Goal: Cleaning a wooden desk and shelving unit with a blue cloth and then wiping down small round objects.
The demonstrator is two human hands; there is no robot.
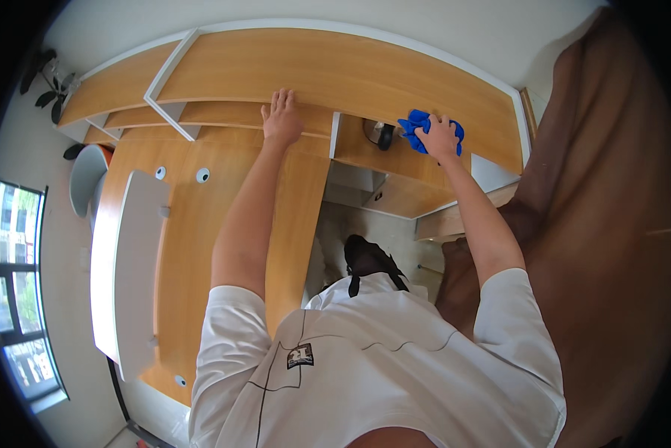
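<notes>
A crumpled blue cloth is bunched under my right hand, at the front edge of a wooden shelf top with white trim. To the left, my left hand is spread with its fingers apart, its fingertips at the same shelf's front edge. Below the top, a narrower wooden shelf runs behind that hand. A glass vessel with a black handle stands in the compartment beside the cloth, partly hidden by the top.
A wooden desk with round cable grommets and a white divider panel lies at left. Beyond it stands a grey chair. An open cabinet sits below the shelves. Brown draped fabric hangs at right.
</notes>
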